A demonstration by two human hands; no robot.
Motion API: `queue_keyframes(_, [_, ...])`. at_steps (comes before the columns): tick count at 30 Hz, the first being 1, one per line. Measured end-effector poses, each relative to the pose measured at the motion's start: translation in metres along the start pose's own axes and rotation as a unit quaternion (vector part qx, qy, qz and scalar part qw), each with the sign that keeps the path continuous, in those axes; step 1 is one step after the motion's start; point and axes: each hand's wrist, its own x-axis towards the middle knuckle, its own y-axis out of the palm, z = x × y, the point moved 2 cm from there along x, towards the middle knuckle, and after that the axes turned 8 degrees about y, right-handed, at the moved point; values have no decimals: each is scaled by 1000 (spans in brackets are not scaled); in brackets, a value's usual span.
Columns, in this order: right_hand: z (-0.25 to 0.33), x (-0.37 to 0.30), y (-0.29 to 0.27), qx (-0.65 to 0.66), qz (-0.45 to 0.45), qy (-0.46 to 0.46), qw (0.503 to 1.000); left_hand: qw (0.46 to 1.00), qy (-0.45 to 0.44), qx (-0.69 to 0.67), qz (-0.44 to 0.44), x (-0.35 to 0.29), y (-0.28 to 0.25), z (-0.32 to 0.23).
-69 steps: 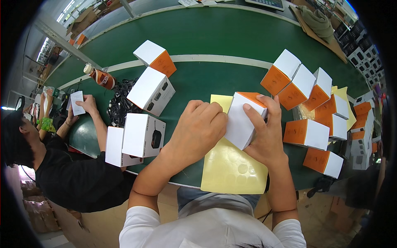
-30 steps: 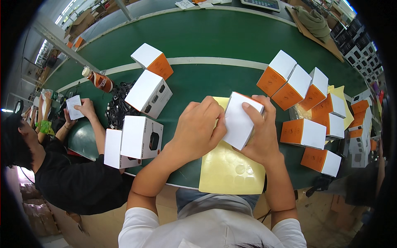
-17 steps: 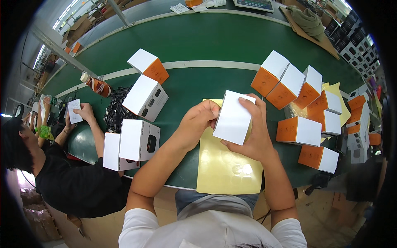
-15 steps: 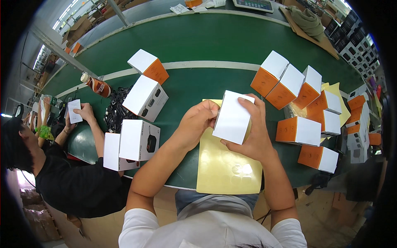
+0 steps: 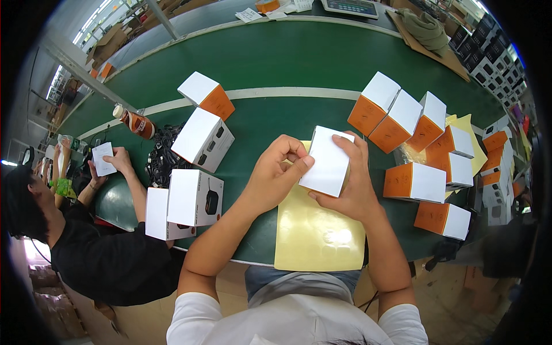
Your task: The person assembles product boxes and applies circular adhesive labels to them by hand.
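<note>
Now white box (image 5: 325, 161) upright, slightly tilted, between hands.

Left hand (image 5: 276, 172): fingers pinched at the left edge of the white box (image 5: 326, 161).
Right hand (image 5: 351, 187): cradles the box from behind and below.
Under the hands: yellow sheet (image 5: 319, 236) on the green table (image 5: 270, 63).
Right side: orange-and-white boxes (image 5: 402, 118) clustered.
Left: co-worker's hand (image 5: 119, 160) holding a white card (image 5: 103, 159).

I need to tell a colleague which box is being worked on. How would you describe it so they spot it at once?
Start at the green belt and find the yellow sheet at its near edge. Just above it, the white box is held between the left hand and right hand. Unlike its neighbours, it is lifted and shows no orange.
</note>
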Motion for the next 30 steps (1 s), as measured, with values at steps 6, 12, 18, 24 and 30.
queue_keyframes(6, [3,2,0,-3,1,-23,1000,982,-65,-178,7,0,-3,8])
queue_keyframes(12, [-7,4,1,31,16,-18,999,959,-128,-250,-38,2,2,18])
queue_keyframes(18, [-19,4,2,111,37,6,993,958,-92,-265,-67,2,1,33])
queue_keyframes(24, [-29,5,5,281,70,40,956,940,-50,-296,-160,9,-10,22])
queue_keyframes(30, [-26,6,1,317,28,53,947,968,134,-126,-170,9,-10,0])
